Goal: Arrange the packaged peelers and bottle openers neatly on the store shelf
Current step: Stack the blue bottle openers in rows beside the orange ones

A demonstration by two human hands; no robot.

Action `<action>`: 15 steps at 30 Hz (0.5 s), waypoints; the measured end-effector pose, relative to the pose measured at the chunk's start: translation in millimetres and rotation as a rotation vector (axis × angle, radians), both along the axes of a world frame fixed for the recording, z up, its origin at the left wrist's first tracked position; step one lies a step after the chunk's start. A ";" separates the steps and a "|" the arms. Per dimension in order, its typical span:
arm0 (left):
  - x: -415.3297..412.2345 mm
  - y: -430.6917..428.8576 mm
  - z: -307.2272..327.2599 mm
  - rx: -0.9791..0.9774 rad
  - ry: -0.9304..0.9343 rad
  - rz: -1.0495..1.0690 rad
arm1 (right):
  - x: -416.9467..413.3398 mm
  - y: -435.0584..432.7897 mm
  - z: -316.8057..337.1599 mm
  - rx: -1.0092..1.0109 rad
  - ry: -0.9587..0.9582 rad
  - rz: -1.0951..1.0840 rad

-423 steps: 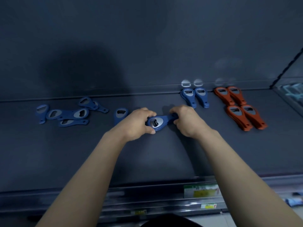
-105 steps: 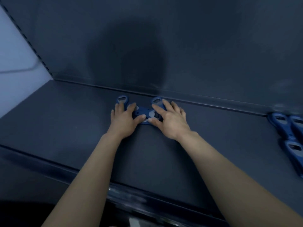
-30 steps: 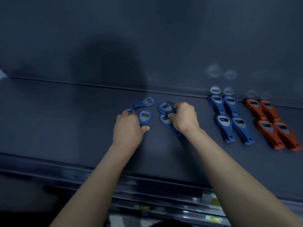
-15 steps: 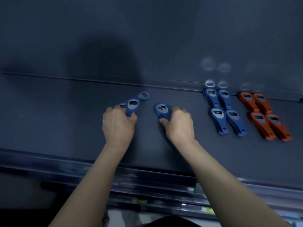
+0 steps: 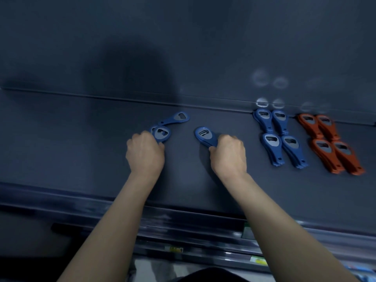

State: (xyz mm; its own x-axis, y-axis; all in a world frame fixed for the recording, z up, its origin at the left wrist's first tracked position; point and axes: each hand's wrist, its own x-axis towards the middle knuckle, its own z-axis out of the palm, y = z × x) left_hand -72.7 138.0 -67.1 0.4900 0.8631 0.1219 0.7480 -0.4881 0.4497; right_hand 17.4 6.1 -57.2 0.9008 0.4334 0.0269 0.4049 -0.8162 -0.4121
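On the shelf (image 5: 81, 143), a blue opener stack (image 5: 204, 135) just ahead of the right grip (image 5: 228, 154) was clasped by its handles, and a second blue stack (image 5: 161, 133) ahead of the left grip (image 5: 145, 153) likewise, both judged light, stiff and slick, best pinched at the handles.
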 end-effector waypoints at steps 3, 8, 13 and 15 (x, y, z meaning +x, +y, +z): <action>-1.0 1.5 -2.3 0.015 -0.017 -0.040 | 3.9 0.2 -0.3 0.015 -0.004 -0.028; -1.4 1.1 -4.4 0.053 -0.029 -0.054 | 7.4 -2.4 -1.4 -0.005 0.001 -0.045; -0.6 2.2 -4.6 0.061 0.013 -0.044 | 6.2 -2.3 -3.8 -0.041 -0.016 -0.067; 1.0 2.9 -4.1 0.053 0.016 -0.060 | 7.2 -1.7 -3.5 -0.057 -0.005 -0.070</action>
